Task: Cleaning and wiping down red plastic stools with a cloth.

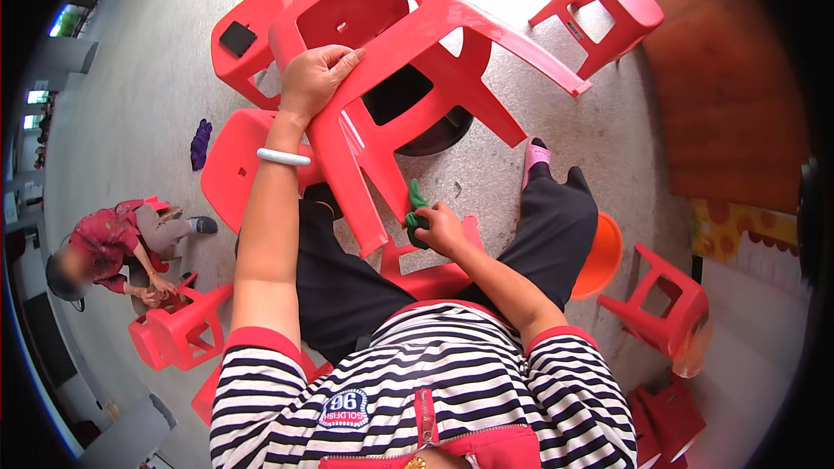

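Observation:
A red plastic stool (399, 51) is tipped on its side in front of me, its legs pointing toward me and to the right. My left hand (316, 78) grips a rail of its frame near the seat, thumb lying on top. Between the fingers of my right hand (443, 229) is a bunched green cloth (417, 192), close to the end of one of the stool's legs. Below the tipped stool, a black basin (449, 133) stands on the floor, partly hidden by the frame. Another red stool (430, 280) is between my thighs, mostly covered by my arm and clothing.
Red stools stand at left (225, 166), far left (251, 10), far right (606, 6) and lower right (681, 312). A black square object (238, 39) rests on one. An orange basin (603, 254) sits beside my right leg. Purple fabric (201, 143) lies on the floor. A seated person (111, 241) handles stools.

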Demonstrator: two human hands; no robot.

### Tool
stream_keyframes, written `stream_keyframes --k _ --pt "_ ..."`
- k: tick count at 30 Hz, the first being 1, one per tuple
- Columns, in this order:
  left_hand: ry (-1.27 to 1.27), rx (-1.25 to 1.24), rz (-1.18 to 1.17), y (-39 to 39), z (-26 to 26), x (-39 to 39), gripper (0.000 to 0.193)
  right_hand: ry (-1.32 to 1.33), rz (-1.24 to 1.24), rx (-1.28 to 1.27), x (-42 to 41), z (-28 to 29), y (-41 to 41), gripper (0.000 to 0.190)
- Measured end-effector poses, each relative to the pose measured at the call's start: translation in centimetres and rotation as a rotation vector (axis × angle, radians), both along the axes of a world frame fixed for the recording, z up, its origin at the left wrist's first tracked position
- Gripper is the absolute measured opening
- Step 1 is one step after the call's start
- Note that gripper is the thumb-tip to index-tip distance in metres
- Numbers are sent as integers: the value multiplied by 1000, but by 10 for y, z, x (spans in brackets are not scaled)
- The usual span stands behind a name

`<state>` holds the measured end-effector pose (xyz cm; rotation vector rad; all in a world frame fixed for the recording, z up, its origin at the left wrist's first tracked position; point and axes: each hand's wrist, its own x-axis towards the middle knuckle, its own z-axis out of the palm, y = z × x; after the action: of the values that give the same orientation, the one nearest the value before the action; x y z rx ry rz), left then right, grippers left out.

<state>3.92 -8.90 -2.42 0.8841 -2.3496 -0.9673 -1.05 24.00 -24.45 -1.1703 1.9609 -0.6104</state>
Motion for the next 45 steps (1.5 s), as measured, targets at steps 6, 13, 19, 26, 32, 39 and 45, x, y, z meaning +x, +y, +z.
stream_keyframes --k 6,13,19,26,32,39,45 --pt "-16 -21 26 7 -7 -7 39 -172 -334 14 -4 7 18 50" --pt "-65 -116 204 41 -1 -23 38 -253 -437 -200 -11 49 8 43" --pt "-125 -115 289 53 0 -16 38 -417 -505 -448 -14 21 -10 38" --pt "-114 -210 302 58 -4 -13 34 -116 -389 -319 -56 -2 -64 42" --pt "-136 -267 241 54 4 -24 29 316 -61 -365 -90 18 -135 41" --pt "-132 -204 211 51 10 -29 24 734 87 -121 -145 -22 -218 18" --pt "-78 -298 224 48 11 -37 25 754 34 -194 -184 -24 -252 18"
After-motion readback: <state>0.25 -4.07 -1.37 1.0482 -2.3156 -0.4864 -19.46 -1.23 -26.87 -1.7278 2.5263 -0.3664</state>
